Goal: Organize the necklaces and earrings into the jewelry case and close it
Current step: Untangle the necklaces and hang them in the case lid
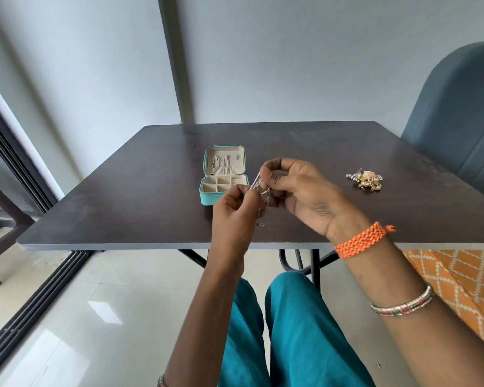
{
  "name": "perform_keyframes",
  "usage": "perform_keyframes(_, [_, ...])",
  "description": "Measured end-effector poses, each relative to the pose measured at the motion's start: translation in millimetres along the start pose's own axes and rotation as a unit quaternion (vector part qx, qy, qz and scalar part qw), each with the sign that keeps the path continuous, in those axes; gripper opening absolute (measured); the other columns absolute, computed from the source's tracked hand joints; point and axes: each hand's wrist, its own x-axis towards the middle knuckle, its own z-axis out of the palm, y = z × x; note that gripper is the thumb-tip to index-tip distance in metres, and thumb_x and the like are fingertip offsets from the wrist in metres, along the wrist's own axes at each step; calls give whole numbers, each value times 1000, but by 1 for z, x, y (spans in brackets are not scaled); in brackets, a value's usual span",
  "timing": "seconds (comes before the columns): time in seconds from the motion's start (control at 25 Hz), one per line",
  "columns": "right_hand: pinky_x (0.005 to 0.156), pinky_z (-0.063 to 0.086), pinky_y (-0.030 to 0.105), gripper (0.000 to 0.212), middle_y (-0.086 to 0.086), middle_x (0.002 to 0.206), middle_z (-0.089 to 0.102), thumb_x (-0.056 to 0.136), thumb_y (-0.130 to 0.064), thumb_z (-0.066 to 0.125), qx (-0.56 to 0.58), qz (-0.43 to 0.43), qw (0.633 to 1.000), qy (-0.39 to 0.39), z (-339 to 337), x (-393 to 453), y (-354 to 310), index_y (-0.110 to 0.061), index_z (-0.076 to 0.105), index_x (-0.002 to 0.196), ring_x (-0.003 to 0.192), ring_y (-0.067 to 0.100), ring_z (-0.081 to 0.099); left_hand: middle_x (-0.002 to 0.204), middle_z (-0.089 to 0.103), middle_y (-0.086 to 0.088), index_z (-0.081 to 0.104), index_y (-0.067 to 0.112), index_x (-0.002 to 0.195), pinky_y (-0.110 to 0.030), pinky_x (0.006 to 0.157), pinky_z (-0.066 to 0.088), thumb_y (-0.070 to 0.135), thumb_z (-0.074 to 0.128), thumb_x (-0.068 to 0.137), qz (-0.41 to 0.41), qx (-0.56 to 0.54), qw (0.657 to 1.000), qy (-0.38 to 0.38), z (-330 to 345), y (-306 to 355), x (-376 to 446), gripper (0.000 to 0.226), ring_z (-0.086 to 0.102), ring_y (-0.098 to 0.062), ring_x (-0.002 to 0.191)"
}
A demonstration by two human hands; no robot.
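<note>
Holding: both hands work one silver chain necklace (261, 210) above the near edge of the surface (123, 196), at about 6 o'clock from the jewelry case (224, 174).
Left hand: the left hand (235, 216) has its fingers together, pinching the upper strands of the chain.
Right hand: the right hand (296, 188) has its fingers curled and clamped on the same upper strands, thumb toward the left hand.
Chain position: the gathered top of the chain lies between the two sets of fingertips; the remaining length hangs down between the hands, clear of the surface as far as can be told.
Case state: the case stands open at about 11 o'clock from the hands, lid tipped back, zipper undone.
Done: chains already hang in the lid; whether the small tray compartments hold anything is too small to tell.
Left: the held necklace is not yet in the case; a cluster of gold earrings (368, 180) lies on the surface at about 3 o'clock from the hands, well apart from the case; the case is not yet closed.
Progress estimate: roughly midway, judged from the items still outside.
</note>
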Motion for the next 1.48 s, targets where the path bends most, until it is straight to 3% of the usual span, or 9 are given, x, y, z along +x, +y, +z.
perform_keyframes(0.12, [48,35,20,7,-4,58,51,86,-11,59,56,63,994,-63,-5,-4,-4,-15,53,85,47,6,34,76,55,-13,58,3,86,-30,65,44,6,50,89,-1,-55,997,48,-8,0,4,8,50,-21,68])
perform_keyframes(0.28, [48,30,20,21,-7,61,52,77,-13,68,-80,72,986,-131,-12,-10,-2,-14,57,95,50,5,33,66,59,-6,55,5,81,-25,60,46,2,40,96,0,-126,992,21,-13,7,10,21,50,-14,59])
perform_keyframes(0.48, [44,33,9,3,-6,56,58,83,-8,68,-306,-1,952,-9,-4,-8,-8,-7,66,85,41,-4,44,58,53,1,42,10,95,-21,59,50,-8,44,92,11,-155,988,13,-11,5,7,19,51,-7,51])
perform_keyframes(0.68, [44,42,16,8,-3,55,63,83,-8,65,-248,-104,957,109,0,0,-7,-13,68,77,50,1,54,74,56,-6,45,14,99,-23,60,51,-3,53,91,-10,-148,989,-26,-4,-6,2,21,55,-10,59])
perform_keyframes(0.84, [55,42,11,13,-1,68,64,86,-6,61,-227,-72,968,74,3,4,-11,-14,64,75,60,-2,56,81,60,-5,47,17,105,-22,59,46,-1,57,90,-8,-164,986,-7,-6,-4,10,26,52,-12,67])
perform_keyframes(0.96, [70,41,23,11,-1,82,64,85,-17,64,-258,-5,966,0,-3,11,-20,-22,62,76,82,7,53,86,63,-4,49,20,112,-26,73,45,-1,59,89,15,-141,990,2,-11,-5,16,33,56,-14,80])
perform_keyframes(1.12, [74,34,28,5,3,89,57,86,-22,64,-294,6,955,-47,-4,19,-26,-20,66,81,89,11,46,76,69,5,50,15,111,-21,67,48,0,61,88,33,-106,994,4,-17,-4,27,30,62,-8,73])
perform_keyframes(1.36, [71,34,28,20,4,86,57,85,-25,66,-312,-5,949,-48,-5,28,-28,-7,71,93,86,12,46,80,67,-2,54,20,101,-16,61,47,2,62,88,74,-12,997,-28,-23,14,39,24,62,-6,68])
perform_keyframes(1.48, [65,39,15,29,0,83,64,85,-26,67,-317,-20,947,-38,-6,32,-29,-1,71,99,80,5,53,87,67,-13,55,22,100,-21,66,48,7,68,85,109,68,991,-47,-28,25,51,25,60,-15,74])
